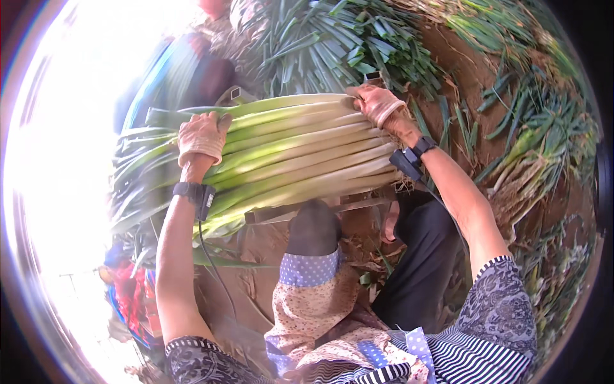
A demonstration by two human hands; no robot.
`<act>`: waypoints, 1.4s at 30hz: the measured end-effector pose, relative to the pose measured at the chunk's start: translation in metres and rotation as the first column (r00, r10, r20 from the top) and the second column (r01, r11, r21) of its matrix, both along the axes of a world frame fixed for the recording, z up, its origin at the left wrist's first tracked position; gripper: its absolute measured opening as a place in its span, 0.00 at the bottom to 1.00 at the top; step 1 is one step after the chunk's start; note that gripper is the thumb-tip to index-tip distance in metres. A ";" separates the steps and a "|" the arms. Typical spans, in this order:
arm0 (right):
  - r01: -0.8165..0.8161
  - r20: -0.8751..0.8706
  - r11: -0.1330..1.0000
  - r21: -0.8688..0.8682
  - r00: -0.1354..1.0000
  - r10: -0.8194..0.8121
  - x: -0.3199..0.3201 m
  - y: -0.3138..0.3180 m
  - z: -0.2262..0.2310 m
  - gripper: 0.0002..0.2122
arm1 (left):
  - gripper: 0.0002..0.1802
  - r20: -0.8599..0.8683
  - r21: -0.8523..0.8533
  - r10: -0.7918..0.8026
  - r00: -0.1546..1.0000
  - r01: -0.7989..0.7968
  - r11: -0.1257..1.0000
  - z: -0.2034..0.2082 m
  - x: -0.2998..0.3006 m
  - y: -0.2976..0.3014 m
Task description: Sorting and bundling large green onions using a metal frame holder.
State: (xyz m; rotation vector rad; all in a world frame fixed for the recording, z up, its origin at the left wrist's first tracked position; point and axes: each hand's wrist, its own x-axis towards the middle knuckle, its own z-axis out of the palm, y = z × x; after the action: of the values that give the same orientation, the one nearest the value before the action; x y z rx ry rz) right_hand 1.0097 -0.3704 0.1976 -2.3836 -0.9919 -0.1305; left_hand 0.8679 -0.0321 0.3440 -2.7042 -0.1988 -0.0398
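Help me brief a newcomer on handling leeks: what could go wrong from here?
With no tie visible, the near leeks might slip, since the left hand and right hand are both at the far edge. The cable hanging from the left wrist might snag on the bar.

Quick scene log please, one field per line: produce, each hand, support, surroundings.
Produce: long green-and-white leeks, side by side in a row, root ends right, leaves left
Left hand: left hand in a pale cuffed glove, on the green part; grip unclear
Right hand: right hand in a matching glove, at the far edge near the white ends; grip unclear
Support: straight, metal-looking bar along the near edge
Surroundings: dark-green leafy heap beyond; brown soil below
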 end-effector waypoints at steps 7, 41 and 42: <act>0.073 0.241 0.996 0.045 0.967 -0.081 -0.043 -0.012 0.029 0.18 | 0.27 -0.014 0.074 0.015 1.000 -0.014 0.997 -0.002 0.003 -0.005; -0.031 0.200 0.967 0.251 0.980 -0.021 -0.074 0.064 0.057 0.05 | 0.26 0.063 -0.052 0.039 0.997 -0.035 0.998 0.001 0.006 -0.001; 0.083 0.189 0.952 0.295 0.971 -0.143 -0.062 0.051 0.052 0.06 | 0.25 0.070 -0.080 0.033 0.997 -0.027 0.996 0.000 0.009 -0.003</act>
State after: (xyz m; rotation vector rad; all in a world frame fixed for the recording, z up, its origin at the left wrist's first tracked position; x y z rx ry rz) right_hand 0.9472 -0.3190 0.2495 -2.1893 -0.8602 -0.5406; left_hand 0.8767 -0.0355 0.3436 -2.7801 -0.2677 -0.1222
